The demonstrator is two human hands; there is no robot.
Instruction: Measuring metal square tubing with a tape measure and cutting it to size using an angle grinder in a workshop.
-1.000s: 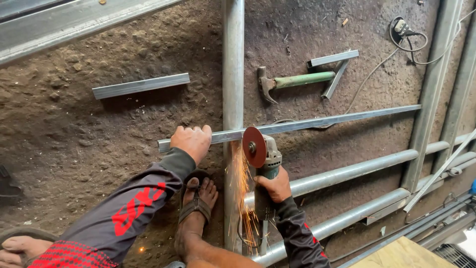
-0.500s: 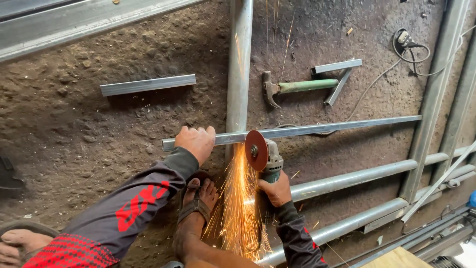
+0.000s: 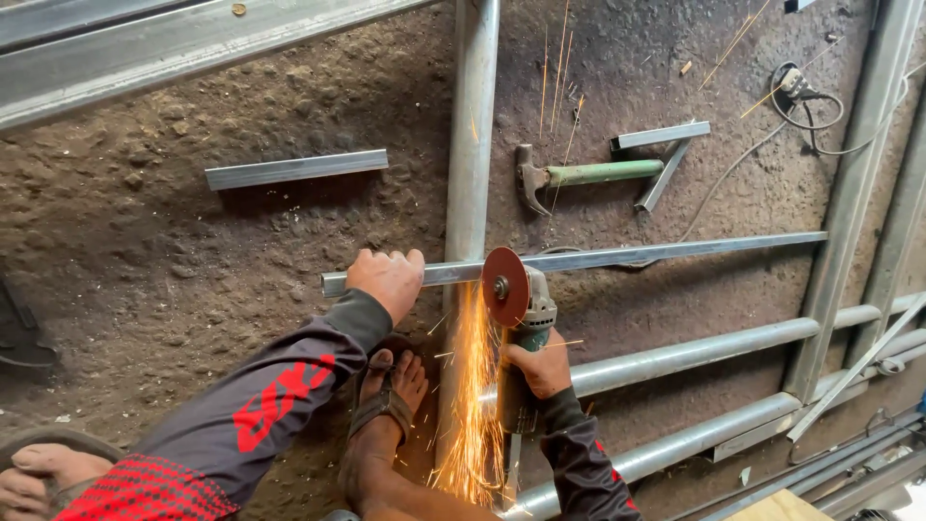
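Sparks pouring down as the right hand (image 3: pixel 542 365) grips the angle grinder (image 3: pixel 516 318), its red disc biting the long steel bar (image 3: pixel 675 253) lying across an upright pipe (image 3: pixel 470 174); left hand (image 3: pixel 388 280) clamps fingers over the bar just beside the cut, hammer (image 3: pixel 579 176) lying beyond

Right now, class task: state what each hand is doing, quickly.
Left hand: closed over the long metal bar, pinning it down.
Right hand: closed around the angle grinder, whose disc meets the bar amid sparks.
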